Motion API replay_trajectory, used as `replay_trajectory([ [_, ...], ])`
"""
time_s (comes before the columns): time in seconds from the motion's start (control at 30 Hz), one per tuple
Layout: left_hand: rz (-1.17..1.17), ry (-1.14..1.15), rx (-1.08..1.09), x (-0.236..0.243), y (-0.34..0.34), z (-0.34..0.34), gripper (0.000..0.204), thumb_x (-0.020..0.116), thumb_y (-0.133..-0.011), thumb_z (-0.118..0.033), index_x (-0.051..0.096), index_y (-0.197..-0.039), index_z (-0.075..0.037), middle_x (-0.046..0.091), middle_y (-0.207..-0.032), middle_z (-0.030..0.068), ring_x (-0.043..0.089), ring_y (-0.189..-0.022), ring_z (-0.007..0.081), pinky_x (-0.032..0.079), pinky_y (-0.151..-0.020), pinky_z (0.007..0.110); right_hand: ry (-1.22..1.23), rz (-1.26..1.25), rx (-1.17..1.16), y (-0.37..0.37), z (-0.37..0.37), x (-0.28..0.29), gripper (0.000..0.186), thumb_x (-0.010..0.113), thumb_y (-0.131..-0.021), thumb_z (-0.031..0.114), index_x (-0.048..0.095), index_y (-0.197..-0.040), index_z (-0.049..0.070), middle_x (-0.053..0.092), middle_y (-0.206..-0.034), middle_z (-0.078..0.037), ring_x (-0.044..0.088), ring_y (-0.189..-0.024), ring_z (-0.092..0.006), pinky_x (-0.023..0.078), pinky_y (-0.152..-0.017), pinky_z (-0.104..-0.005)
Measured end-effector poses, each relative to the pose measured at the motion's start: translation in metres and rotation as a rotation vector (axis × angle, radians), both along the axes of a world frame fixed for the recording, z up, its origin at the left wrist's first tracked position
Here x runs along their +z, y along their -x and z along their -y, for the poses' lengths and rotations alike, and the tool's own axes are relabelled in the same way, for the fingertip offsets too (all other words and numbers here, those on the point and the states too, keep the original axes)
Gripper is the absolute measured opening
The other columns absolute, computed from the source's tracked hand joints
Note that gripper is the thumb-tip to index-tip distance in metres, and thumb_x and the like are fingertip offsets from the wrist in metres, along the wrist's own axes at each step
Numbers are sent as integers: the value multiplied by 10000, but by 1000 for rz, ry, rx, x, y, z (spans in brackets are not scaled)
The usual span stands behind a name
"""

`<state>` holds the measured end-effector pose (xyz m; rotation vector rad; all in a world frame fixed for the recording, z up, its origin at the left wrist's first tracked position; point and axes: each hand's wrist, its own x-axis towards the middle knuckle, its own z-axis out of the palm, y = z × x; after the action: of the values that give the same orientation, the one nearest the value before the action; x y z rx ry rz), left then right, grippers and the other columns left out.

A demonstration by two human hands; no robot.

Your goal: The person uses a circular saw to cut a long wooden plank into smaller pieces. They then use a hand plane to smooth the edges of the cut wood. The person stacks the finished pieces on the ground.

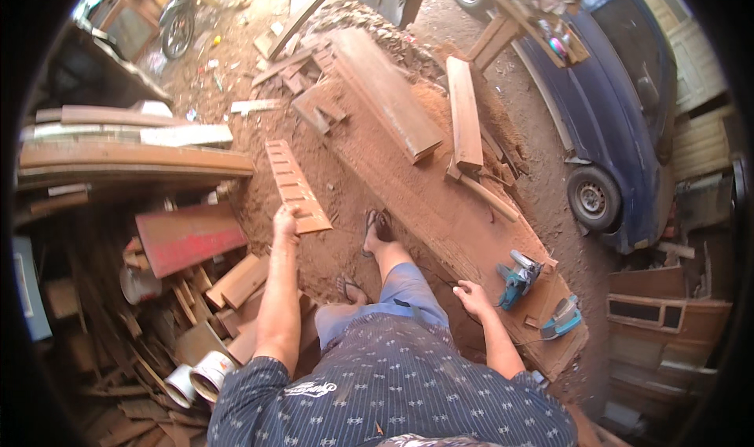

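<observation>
My left hand is closed round the near end of a flat wooden board with a row of rectangular slots. The board points away from me over the dirt ground. My right hand hangs beside the near edge of a long, dusty wooden workbench, its fingers curled. A thin dark line runs close to those fingers; I cannot make out what they hold. To the right of this hand, on the bench, stand a teal power tool and a second teal and grey power tool.
A thick plank lies along the bench, with a shorter wooden beam and a round wooden handle near it. Stacked timber, a red-faced board and white buckets crowd the left. Beyond the bench stands a blue car.
</observation>
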<state>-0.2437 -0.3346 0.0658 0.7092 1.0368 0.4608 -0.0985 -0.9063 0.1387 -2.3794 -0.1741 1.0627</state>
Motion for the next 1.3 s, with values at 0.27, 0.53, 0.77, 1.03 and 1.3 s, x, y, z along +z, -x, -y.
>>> replay_trajectory([
  [0.27,-347,-238,-46,106,-147,-189,787,681,-973,-310,227,-1581,-103,454,-1489,127,486,-1345,335,528,-922,550,-338,63,-21,-155,-124,-69,601,726,-923,407,610,-1348,-2,653,-1309,-227,630,-1205,-318,505,-1015,-425],
  [0.53,-518,-68,-271,56,-181,-60,734,695,-948,-433,382,-1539,-131,449,-1475,93,472,-1252,313,497,-957,541,-769,-738,-963,-259,-278,-115,1208,645,-769,825,162,-1613,108,440,-1465,-311,530,-1277,-386,496,-985,-544],
  [0.77,-906,-98,-500,10,-67,51,652,702,-951,-398,498,-1466,-54,612,-1330,140,608,-1146,286,557,-795,446,-1097,-758,-1104,-291,-356,-154,1212,542,-788,885,19,-1645,207,292,-1623,-165,408,-1416,-274,547,-912,-430],
  [1.03,-1232,39,-564,19,-29,68,629,689,-947,-426,550,-1425,-42,607,-1358,143,608,-1163,304,579,-740,425,-650,-530,-1059,-354,-342,-158,974,489,-908,784,214,-1623,182,536,-1422,-140,652,-931,-125,433,-427,-235],
  [1.3,-832,-181,-463,38,-159,48,585,647,-995,-361,523,-1436,4,594,-1391,181,607,-1211,261,549,-882,377,-261,455,-560,-413,-280,-117,498,619,-962,497,715,-899,13,733,-831,-172,708,-804,-364,526,-717,-492],
])
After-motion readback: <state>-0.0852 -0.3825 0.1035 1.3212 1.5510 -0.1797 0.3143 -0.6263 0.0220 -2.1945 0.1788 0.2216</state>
